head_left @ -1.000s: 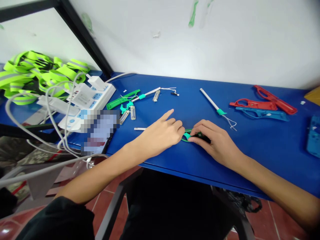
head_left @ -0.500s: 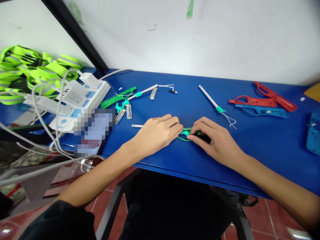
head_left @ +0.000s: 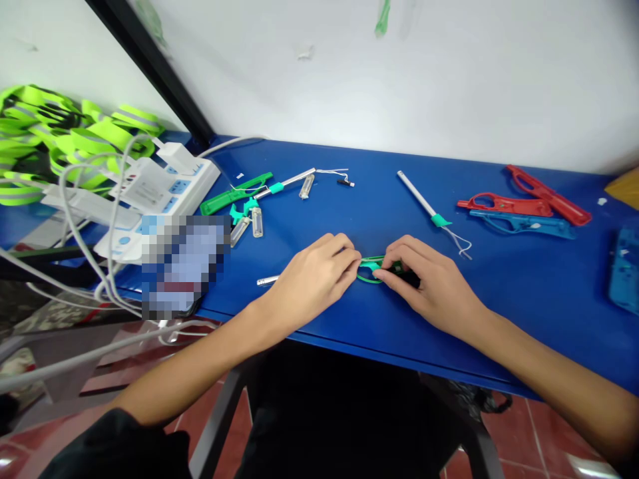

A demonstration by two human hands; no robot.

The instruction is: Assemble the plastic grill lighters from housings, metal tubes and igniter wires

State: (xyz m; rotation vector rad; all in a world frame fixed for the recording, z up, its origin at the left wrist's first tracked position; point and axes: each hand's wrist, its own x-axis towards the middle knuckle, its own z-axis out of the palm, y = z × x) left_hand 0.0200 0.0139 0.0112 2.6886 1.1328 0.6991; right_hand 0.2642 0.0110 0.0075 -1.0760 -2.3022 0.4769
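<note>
My left hand and my right hand meet over a green plastic lighter shell lying on the blue table. Right fingers pinch the shell's teal part and a dark piece inside it. Left fingers are curled closed against the shell's left end, and a thin metal tube sticks out from under that hand to the left.
Left of my hands lie a green shell half, clear vials and a tube with wires. A white tube with teal collar lies behind. Red and blue shells sit at right. Power strips, cables and neon straps crowd the left.
My left hand's index finger, stretched out a second ago, has curled in, and the hand has closed against the green shell. The metal tube has shifted nearer the table's front edge. Right hand stays put.
</note>
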